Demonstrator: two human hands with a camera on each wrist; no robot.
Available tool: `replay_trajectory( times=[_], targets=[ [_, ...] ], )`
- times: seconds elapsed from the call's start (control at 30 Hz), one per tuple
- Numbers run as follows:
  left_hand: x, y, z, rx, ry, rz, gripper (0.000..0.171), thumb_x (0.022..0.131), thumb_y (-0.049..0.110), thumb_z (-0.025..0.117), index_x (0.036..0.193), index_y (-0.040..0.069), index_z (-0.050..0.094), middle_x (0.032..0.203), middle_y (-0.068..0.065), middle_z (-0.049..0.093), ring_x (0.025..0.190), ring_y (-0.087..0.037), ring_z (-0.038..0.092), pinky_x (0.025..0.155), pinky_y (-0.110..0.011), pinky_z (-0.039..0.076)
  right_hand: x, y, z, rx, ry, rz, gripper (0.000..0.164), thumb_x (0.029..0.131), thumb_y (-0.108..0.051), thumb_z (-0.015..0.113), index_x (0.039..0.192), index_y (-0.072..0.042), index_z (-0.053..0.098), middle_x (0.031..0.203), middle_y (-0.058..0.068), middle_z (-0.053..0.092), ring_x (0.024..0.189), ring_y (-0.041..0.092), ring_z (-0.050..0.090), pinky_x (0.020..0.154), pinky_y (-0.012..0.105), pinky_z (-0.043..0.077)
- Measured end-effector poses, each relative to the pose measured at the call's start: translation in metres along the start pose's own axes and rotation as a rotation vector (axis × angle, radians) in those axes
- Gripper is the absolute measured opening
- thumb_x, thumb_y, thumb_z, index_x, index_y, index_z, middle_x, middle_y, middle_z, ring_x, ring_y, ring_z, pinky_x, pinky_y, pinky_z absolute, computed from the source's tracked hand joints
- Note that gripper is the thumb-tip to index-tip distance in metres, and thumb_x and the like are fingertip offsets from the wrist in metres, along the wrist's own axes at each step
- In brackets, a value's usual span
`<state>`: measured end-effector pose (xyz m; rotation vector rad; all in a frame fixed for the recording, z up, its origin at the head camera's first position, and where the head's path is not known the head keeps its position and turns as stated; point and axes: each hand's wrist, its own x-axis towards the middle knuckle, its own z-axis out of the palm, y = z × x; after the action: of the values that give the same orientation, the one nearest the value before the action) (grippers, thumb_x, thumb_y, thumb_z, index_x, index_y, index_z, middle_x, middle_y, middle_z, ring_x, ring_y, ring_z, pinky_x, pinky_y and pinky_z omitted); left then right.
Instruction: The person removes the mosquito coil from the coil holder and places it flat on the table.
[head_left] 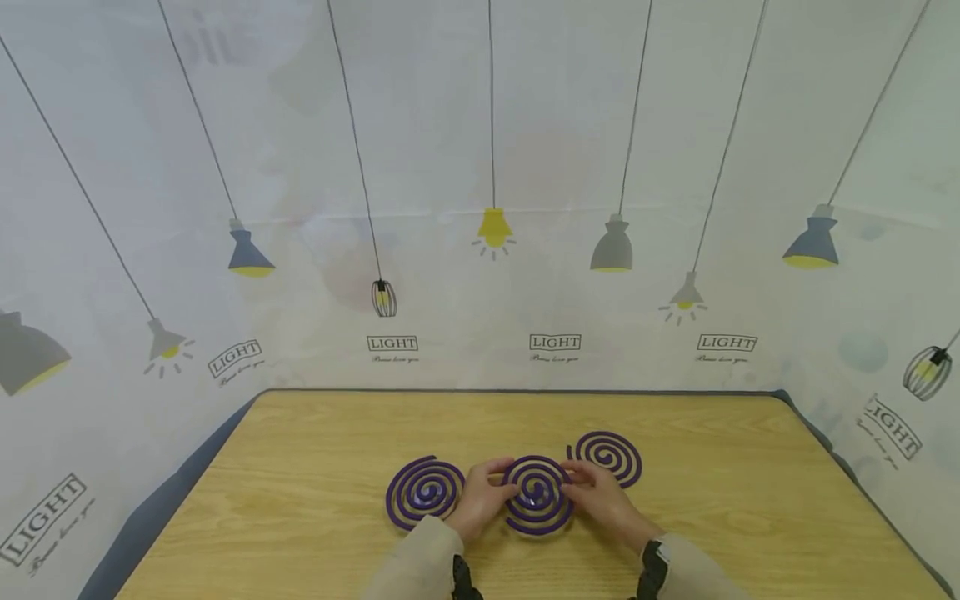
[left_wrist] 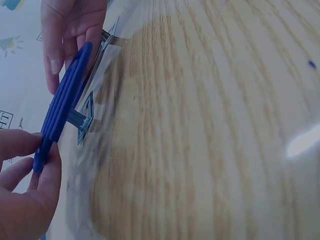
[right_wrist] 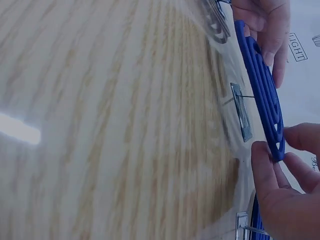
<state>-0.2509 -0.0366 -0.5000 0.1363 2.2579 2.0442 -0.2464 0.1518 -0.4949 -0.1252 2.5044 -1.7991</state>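
A purple mosquito coil (head_left: 536, 487) is between my two hands, with a small metal stand (left_wrist: 82, 120) at its underside. My left hand (head_left: 480, 500) pinches the coil's left edge between thumb and fingers. At the opposite edge, my right hand (head_left: 607, 504) pinches the rim in the same way. Both wrist views show the coil (right_wrist: 262, 85) nearly edge-on, with the metal stand (right_wrist: 241, 112) beside its flat face. Whether that stand touches the table is hard to tell.
A second purple coil (head_left: 429, 492) sits just left of my left hand. Behind my right hand lies a third coil (head_left: 638, 467), partly covered by it. The wooden table (head_left: 315, 467) meets a wall sheet (head_left: 450, 367) printed with lamps at its far edge.
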Motion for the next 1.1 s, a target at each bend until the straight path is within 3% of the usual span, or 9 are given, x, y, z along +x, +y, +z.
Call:
replay_trajectory(
  times=[0.23, 0.47, 0.7, 1.0, 1.1],
  targets=[
    [0.000, 0.002, 0.000, 0.006, -0.022, -0.036, 0.041, 0.075, -0.009, 0.060, 0.115, -0.009, 0.052, 0.107, -0.020, 0.057, 0.090, -0.027, 0.058, 0.074, -0.030, 0.051, 0.007, 0.001, 0.005, -0.034, 0.028, 0.045, 0.038, 0.076, 0.003, 0.062, 0.112, 0.010, 0.052, 0.091, 0.014, 0.061, 0.081, 0.024, 0.059, 0.070, 0.032, 0.050],
    [-0.002, 0.000, 0.003, 0.018, 0.002, -0.014, 0.040, 0.075, -0.006, 0.061, 0.114, -0.010, 0.051, 0.109, -0.022, 0.056, 0.094, -0.030, 0.057, 0.077, -0.032, 0.049, 0.006, 0.003, 0.006, -0.043, 0.044, 0.073, 0.038, 0.075, 0.004, 0.063, 0.111, 0.009, 0.053, 0.084, 0.010, 0.061, 0.074, 0.021, 0.059, 0.066, 0.031, 0.051],
    [-0.004, 0.000, 0.003, 0.069, -0.009, -0.005, 0.038, 0.075, -0.001, 0.064, 0.111, -0.009, 0.054, 0.103, -0.016, 0.058, 0.094, -0.025, 0.055, 0.080, -0.031, 0.047, 0.004, 0.003, 0.004, -0.058, 0.052, 0.076, 0.038, 0.075, 0.002, 0.064, 0.111, 0.009, 0.053, 0.080, 0.009, 0.060, 0.072, 0.018, 0.058, 0.065, 0.028, 0.050],
    [-0.003, -0.003, 0.002, -0.027, -0.050, -0.058, 0.039, 0.078, -0.001, 0.062, 0.115, -0.009, 0.052, 0.103, -0.016, 0.054, 0.086, -0.019, 0.058, 0.068, -0.027, 0.051, 0.002, 0.002, 0.003, -0.093, 0.060, 0.085, 0.037, 0.075, -0.002, 0.065, 0.109, 0.009, 0.056, 0.079, 0.007, 0.060, 0.071, 0.015, 0.054, 0.060, 0.024, 0.045],
    [-0.009, 0.009, 0.002, -0.046, -0.055, -0.059, 0.038, 0.080, -0.003, 0.059, 0.115, -0.012, 0.050, 0.104, -0.019, 0.053, 0.087, -0.022, 0.058, 0.070, -0.028, 0.052, 0.002, 0.002, 0.004, -0.088, 0.063, 0.084, 0.037, 0.075, -0.002, 0.066, 0.108, 0.008, 0.056, 0.078, 0.007, 0.061, 0.070, 0.016, 0.055, 0.059, 0.024, 0.045]
  ],
)
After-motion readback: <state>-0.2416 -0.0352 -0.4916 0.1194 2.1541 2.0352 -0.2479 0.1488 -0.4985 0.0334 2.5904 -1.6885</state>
